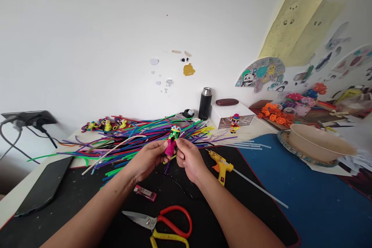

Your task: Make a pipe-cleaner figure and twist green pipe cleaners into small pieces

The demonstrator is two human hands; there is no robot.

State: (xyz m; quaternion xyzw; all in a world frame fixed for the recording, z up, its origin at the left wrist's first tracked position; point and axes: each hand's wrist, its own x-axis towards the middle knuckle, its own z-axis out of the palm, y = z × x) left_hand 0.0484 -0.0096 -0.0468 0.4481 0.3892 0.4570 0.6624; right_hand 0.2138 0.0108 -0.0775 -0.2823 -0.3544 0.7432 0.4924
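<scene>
A small pipe-cleaner doll (173,139) with a pink body and a green, black and light blue head is held upright over the black mat. My left hand (152,159) pinches its pink body from the left side. From the right, my right hand (187,157) has thumb and fingers closed at the doll's side near the head. Behind the doll spreads a large heap of coloured pipe cleaners (128,143). Scissors (162,224) with red and yellow handles lie below my hands, and a red lighter (145,192) rests near my left wrist.
A yellow glue gun (221,166) with a long glue stick lies right of my right hand. Further back stand a black thermos (205,104), a white box (217,114) and a finished doll (235,123). A beige bowl (319,143) sits at right, a dark tablet (43,188) at left.
</scene>
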